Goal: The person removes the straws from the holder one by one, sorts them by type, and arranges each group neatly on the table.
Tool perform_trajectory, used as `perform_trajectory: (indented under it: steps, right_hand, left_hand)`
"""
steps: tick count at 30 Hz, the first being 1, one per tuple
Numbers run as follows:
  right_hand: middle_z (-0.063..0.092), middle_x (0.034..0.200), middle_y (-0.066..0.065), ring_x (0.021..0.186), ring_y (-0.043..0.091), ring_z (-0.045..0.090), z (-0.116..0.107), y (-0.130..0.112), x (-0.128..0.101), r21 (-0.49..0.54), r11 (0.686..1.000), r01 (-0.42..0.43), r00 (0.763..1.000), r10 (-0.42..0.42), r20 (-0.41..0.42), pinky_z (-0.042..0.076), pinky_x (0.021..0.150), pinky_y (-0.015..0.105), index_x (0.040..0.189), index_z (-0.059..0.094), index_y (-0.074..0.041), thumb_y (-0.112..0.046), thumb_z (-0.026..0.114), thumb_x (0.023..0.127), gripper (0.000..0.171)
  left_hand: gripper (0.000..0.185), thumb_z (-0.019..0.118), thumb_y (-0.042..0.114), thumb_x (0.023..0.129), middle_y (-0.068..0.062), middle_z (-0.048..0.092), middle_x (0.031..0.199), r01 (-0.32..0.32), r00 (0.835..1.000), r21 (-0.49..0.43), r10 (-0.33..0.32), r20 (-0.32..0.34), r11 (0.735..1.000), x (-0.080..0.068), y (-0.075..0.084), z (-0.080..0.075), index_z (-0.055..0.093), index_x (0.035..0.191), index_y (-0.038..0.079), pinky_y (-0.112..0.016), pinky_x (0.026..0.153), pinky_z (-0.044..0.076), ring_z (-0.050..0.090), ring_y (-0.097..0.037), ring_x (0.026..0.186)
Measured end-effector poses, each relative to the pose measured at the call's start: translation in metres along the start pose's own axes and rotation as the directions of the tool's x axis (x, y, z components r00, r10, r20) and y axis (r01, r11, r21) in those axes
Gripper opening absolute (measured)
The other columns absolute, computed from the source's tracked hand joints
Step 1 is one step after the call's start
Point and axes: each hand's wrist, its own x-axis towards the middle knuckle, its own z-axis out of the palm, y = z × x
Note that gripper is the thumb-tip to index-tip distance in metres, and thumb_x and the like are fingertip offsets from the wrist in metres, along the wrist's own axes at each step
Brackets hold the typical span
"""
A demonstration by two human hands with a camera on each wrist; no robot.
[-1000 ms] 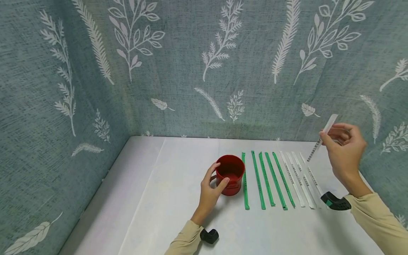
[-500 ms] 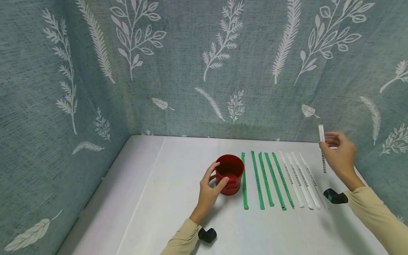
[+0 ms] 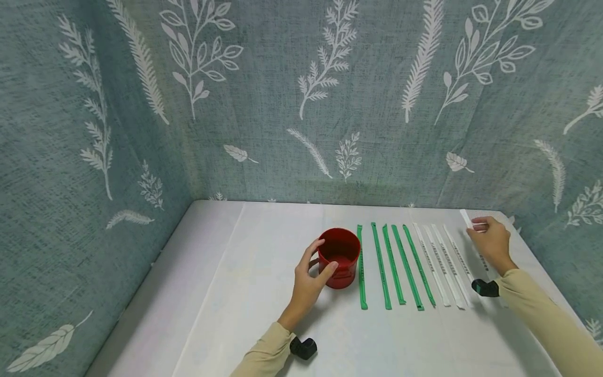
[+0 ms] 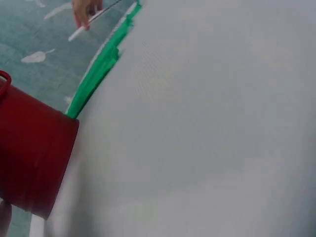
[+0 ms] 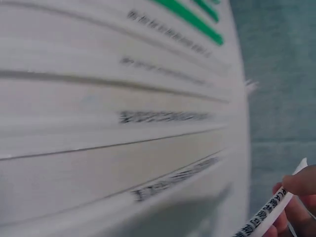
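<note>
A red cup (image 3: 345, 272) stands on the white table, and my left hand (image 3: 308, 285) grips its left side with thumb and fingers at the rim. In the left wrist view the cup (image 4: 34, 148) fills the left edge. My right hand (image 3: 492, 243) pinches a white paper-wrapped straw (image 3: 466, 218) near its upper end, low over the table's right part. Dark printing shows on that straw (image 5: 266, 211) in the right wrist view. Several white wrapped straws (image 3: 440, 267) lie in a row just left of the right hand, printed the same way.
Several green wrapped straws (image 3: 395, 262) lie side by side between the cup and the white ones, the leftmost close against the cup. The white table (image 3: 254, 314) ends at a blue-green leaf-patterned curtain (image 3: 264, 104) behind and at the sides.
My right hand has come down and slightly left with the white straw, which swung from a slant through near upright to lie along the row. The left hand and cup have stayed put.
</note>
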Motion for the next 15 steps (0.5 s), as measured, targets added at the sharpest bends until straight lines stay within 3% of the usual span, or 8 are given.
perform_trajectory:
  steps: [4,9,15]
  right_hand:
    - [0.06,0.102,0.034,0.092,0.046,0.053,0.013,0.016,-0.001,-0.002,0.999,-0.037,0.999,0.037,0.017,0.038,0.074,0.048,0.111,0.056,0.014,-0.008,0.058,0.086,0.033]
    - [0.06,0.096,0.033,0.087,0.046,0.054,0.026,0.032,-0.007,-0.044,0.999,-0.011,1.0,0.012,0.017,0.042,0.069,0.05,0.105,0.058,0.016,-0.005,0.056,0.085,0.029]
    - [0.058,0.087,0.032,0.078,0.044,0.055,0.028,0.034,-0.009,-0.11,0.991,0.071,0.997,-0.069,0.016,0.042,0.066,0.054,0.099,0.057,0.019,-0.004,0.056,0.086,0.026]
  left_hand:
    - [0.054,0.065,0.004,0.087,-0.018,0.046,0.139,-0.001,1.0,0.001,0.001,0.03,1.0,0.0,0.005,-0.003,0.044,0.136,-0.002,-0.054,0.093,0.043,0.041,-0.032,0.125]
    - [0.057,0.066,0.006,0.087,-0.017,0.047,0.137,0.017,0.998,0.025,-0.018,0.059,1.0,-0.001,0.008,-0.006,0.041,0.137,-0.001,-0.052,0.093,0.045,0.042,-0.033,0.125]
    - [0.056,0.061,0.015,0.093,-0.004,0.045,0.141,0.07,0.995,0.038,-0.073,0.074,0.997,0.0,-0.002,-0.019,0.037,0.143,0.016,-0.052,0.097,0.04,0.04,-0.023,0.13]
